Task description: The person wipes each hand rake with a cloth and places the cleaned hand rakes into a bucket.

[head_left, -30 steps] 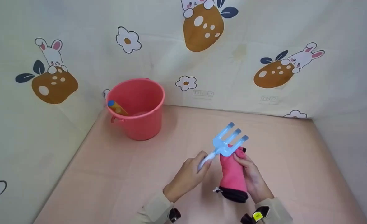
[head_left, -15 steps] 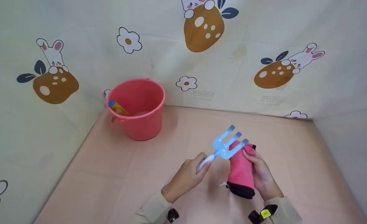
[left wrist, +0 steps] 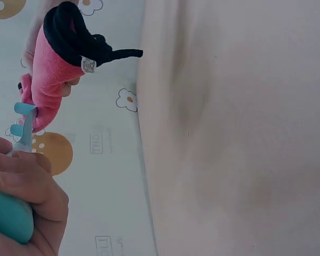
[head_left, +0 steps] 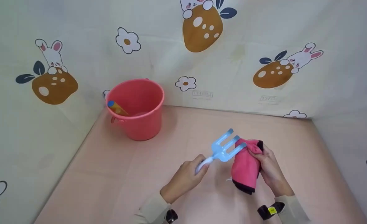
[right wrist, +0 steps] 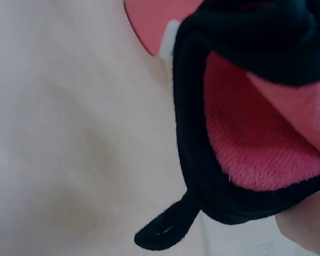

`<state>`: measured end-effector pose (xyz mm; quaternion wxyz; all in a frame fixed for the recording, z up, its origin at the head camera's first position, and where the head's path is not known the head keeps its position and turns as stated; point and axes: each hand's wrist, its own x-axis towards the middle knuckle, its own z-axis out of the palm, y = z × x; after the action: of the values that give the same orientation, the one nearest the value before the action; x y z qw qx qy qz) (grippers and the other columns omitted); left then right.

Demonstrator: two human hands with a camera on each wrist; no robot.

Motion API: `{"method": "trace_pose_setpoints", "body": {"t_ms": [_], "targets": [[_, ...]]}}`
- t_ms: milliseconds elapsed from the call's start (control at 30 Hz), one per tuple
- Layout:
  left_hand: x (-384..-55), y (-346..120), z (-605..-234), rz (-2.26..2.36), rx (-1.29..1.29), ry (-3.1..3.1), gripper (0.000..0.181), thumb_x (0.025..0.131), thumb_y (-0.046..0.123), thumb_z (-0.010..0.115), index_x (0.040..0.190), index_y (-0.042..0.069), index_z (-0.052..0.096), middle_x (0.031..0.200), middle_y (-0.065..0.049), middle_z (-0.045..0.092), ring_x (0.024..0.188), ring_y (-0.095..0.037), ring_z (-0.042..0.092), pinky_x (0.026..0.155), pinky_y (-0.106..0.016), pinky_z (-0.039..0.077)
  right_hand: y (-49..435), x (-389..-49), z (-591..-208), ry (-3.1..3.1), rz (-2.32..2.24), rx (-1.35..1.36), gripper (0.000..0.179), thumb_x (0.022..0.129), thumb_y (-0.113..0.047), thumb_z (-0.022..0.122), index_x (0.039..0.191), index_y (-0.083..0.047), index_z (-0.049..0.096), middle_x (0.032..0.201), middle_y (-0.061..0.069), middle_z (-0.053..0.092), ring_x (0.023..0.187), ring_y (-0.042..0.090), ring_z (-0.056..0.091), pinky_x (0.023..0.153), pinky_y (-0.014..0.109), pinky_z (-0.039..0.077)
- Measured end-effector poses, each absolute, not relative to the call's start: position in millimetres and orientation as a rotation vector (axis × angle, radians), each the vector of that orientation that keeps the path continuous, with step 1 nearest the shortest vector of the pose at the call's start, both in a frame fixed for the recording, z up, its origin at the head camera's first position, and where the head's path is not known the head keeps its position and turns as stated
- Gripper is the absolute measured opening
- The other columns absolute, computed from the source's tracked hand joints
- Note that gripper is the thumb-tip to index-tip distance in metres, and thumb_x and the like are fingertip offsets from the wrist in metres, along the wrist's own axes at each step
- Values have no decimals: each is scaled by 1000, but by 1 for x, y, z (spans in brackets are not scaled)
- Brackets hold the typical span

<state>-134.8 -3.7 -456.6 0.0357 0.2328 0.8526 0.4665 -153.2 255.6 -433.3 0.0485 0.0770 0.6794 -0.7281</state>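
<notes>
My left hand (head_left: 185,175) grips the pale handle of a small light-blue garden hand fork (head_left: 221,151), its three prongs angled up and to the right. In the left wrist view the fork's handle (left wrist: 9,216) looks teal. My right hand (head_left: 272,169) holds a folded pink cloth (head_left: 245,168) with black edging, thumb on its upper part. The prong tips overlap the cloth in the head view; whether they touch it I cannot tell. Up close in the right wrist view the cloth (right wrist: 256,138) shows fuzzy pink folds, a black hanging loop (right wrist: 168,226) and a white tag.
A pink bucket (head_left: 146,126) stands at the back left of the peach-coloured table (head_left: 133,180). Inside it leans a yellow tube-like thing (head_left: 118,109) with a blue end. Cream sheeting (head_left: 158,49) printed with rabbits and flowers encloses the back and sides.
My right hand has carried the cloth rightward and slightly up, turning it a little. The fork in my left hand has dropped slightly. The bucket has not moved.
</notes>
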Motion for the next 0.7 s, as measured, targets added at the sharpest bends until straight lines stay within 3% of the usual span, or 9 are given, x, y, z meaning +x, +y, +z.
{"method": "trace_pose_setpoints", "body": {"t_ms": [167,367,567,700], "targets": [[-138,-4,-460,1412,654,2627,21,96,32,49,99,12,51,63,6,42,48,-1,38,43,-14,33,254,-150,-422,2343,-2109,100,29,92,1,49,120,-2,52,101,-9,60,92,9,57,80,21,46],[-143,-6,-469,1409,553,2617,22,96,33,49,100,12,51,63,5,45,47,-3,41,44,-14,35,240,-147,-406,2585,-1936,-147,30,88,8,49,116,2,56,100,-8,61,87,10,55,74,21,46],[-143,-8,-464,1437,509,2591,23,96,34,49,101,12,51,64,5,43,49,-4,42,45,-15,35,239,-147,-404,2595,-1970,-32,29,89,6,50,117,4,55,96,-15,61,85,6,55,74,19,45],[-142,-11,-458,1487,504,2588,19,96,31,50,99,12,50,63,5,41,48,-4,40,44,-14,35,240,-146,-412,2548,-1954,48,30,89,5,51,119,4,53,97,-11,60,87,6,54,78,19,45]]}}
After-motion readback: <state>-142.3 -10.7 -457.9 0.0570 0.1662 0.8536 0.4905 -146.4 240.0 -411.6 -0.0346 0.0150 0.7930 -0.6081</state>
